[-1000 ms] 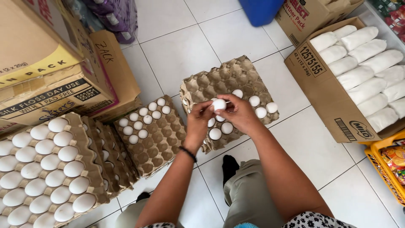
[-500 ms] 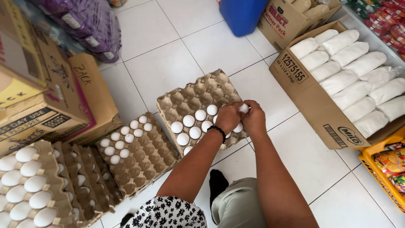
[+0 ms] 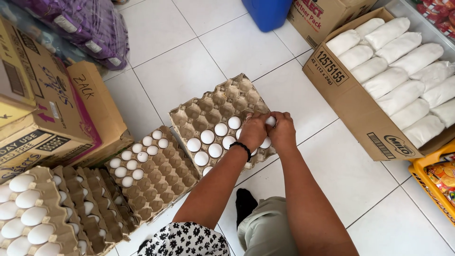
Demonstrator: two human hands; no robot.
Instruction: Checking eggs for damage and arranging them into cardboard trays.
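Observation:
Both of my hands meet over the near right corner of a brown cardboard egg tray [image 3: 213, 102] on the white tiled floor. My left hand [image 3: 252, 131], with a black band on its wrist, and my right hand [image 3: 283, 130] together pinch one white egg [image 3: 270, 121] just above the tray. Several white eggs [image 3: 207, 137] sit in the tray's near cups; its far cups are bare. A second egg tray [image 3: 163, 178], with several eggs in its far left cups, lies to the left.
A stack of egg trays [image 3: 42, 215] full of eggs stands at the lower left, beside cardboard boxes [image 3: 52, 118]. An open carton [image 3: 360, 114] of white bags is at the right, with a blue bin [image 3: 268, 12] behind and a yellow crate [image 3: 433, 182] beside it.
My hands have carried the egg from above the tray's middle to its near right corner. The view has shifted, so the tray stack sits lower left.

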